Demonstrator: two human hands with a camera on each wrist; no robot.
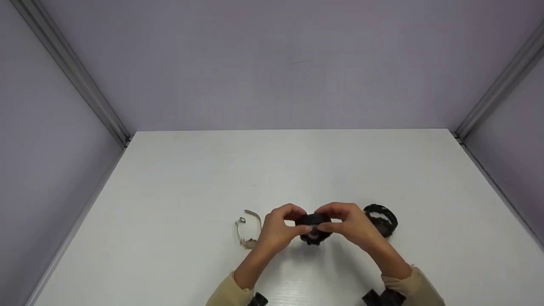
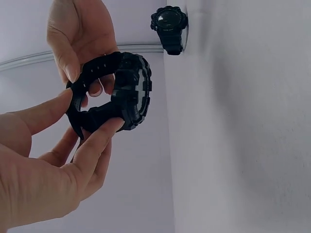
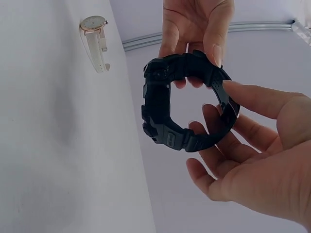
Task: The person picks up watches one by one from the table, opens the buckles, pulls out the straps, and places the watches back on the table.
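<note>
A chunky black watch [image 1: 313, 224] with its strap closed in a loop is held above the white table [image 1: 297, 170] between both hands. My left hand [image 1: 294, 226] pinches the strap and case from the left, thumb and forefinger curled on it, as the left wrist view shows [image 2: 127, 92]. My right hand [image 1: 332, 224] grips the other side of the loop [image 3: 184, 109], with its thumb on the outside of the strap and its fingers behind it.
A second black watch [image 1: 382, 219] lies on the table just right of my right hand. A pale-strapped watch with a round face [image 1: 246, 229] lies just left of my left hand. Grey walls enclose the table on three sides.
</note>
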